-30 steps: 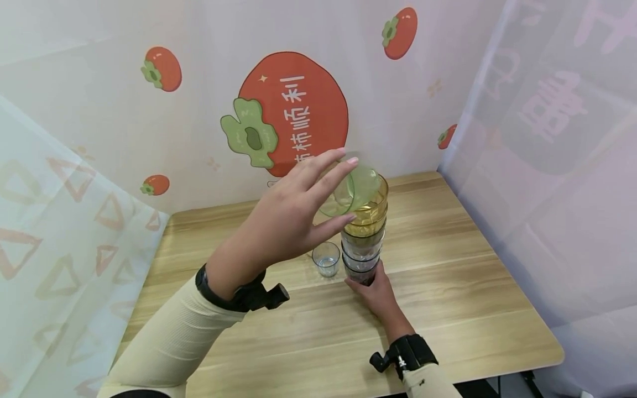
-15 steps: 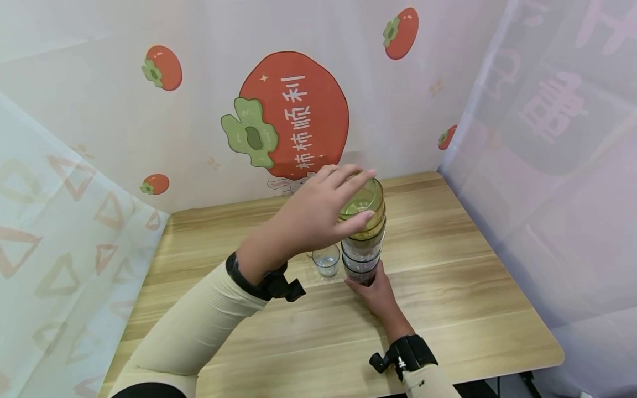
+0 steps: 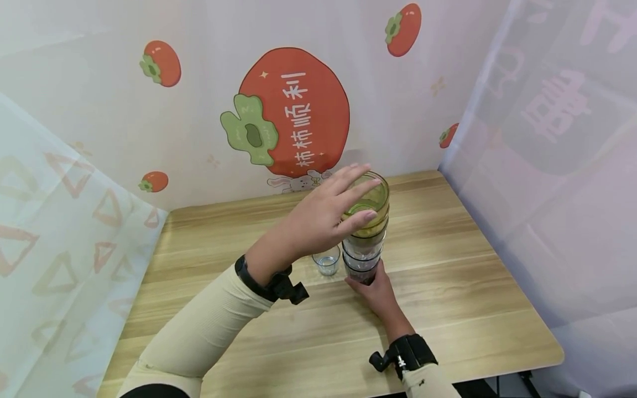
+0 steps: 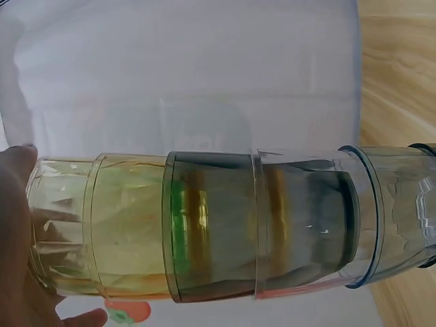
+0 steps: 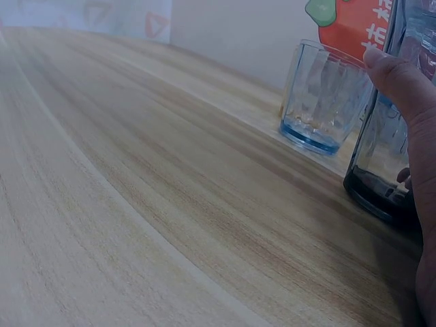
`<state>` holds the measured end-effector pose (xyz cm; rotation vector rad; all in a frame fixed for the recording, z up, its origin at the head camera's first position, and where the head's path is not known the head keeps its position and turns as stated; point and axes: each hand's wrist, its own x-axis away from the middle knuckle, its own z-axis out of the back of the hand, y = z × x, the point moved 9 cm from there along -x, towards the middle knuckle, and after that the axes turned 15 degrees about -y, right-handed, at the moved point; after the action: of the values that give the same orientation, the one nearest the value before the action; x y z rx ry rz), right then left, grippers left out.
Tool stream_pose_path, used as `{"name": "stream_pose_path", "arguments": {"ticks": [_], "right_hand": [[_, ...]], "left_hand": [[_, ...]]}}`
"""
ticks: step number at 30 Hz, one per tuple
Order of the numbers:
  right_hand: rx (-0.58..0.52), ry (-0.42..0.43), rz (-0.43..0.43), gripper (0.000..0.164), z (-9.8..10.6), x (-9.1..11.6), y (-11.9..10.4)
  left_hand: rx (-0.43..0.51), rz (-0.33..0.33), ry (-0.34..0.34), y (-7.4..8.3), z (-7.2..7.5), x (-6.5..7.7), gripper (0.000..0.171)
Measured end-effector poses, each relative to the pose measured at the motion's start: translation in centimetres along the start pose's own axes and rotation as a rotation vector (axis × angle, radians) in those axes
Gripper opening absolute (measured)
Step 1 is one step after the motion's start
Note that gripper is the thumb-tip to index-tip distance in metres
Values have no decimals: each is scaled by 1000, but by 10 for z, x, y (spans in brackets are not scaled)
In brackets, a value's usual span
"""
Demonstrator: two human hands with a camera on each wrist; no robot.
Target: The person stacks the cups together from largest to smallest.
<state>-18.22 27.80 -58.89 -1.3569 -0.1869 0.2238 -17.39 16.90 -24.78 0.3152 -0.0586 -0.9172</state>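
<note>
A tall stack of nested glasses [image 3: 363,254] stands on the table, with clear ones low down and amber ones near the top. A green glass [image 3: 365,208] sits inside the uppermost amber one. My left hand [image 3: 323,213] lies against the top rim, fingers and thumb spread and fairly straight over the mouth. In the left wrist view, fingers [image 4: 15,184] of that hand touch the rim end of the stack. My right hand [image 3: 379,293] grips the dark-based bottom glass [image 5: 378,184], thumb on its near side. Its other fingers are mostly hidden.
A single clear glass with a bluish base [image 3: 327,262] stands upright just left of the stack. The wooden table [image 3: 448,276] has its back edge along a printed cloth wall [image 3: 199,110], with more cloth at both sides.
My left hand has brought the green glass down and to the right into the top of the stack. The stack's top has since shifted slightly right. My right hand stays at the base.
</note>
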Motion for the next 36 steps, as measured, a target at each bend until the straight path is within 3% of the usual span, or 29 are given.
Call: {"name": "stream_pose_path", "arguments": {"ticks": [11, 14, 18, 21, 27, 36], "right_hand": [[9, 17, 16, 95, 2, 1, 1], [12, 20, 20, 94, 2, 1, 1], [25, 28, 21, 91, 2, 1, 1], [36, 32, 23, 90, 2, 0, 0], [36, 28, 34, 88, 2, -1, -1], [37, 22, 12, 93, 1, 1, -3]], "left_hand": [[323, 164, -53, -38, -17, 9, 99], [371, 174, -85, -47, -27, 10, 97], [368, 146, -154, -58, -47, 9, 82], [357, 157, -198, -72, -64, 12, 81], [367, 161, -237, -96, -96, 15, 70], [131, 339, -251, -141, -150, 24, 53]]}}
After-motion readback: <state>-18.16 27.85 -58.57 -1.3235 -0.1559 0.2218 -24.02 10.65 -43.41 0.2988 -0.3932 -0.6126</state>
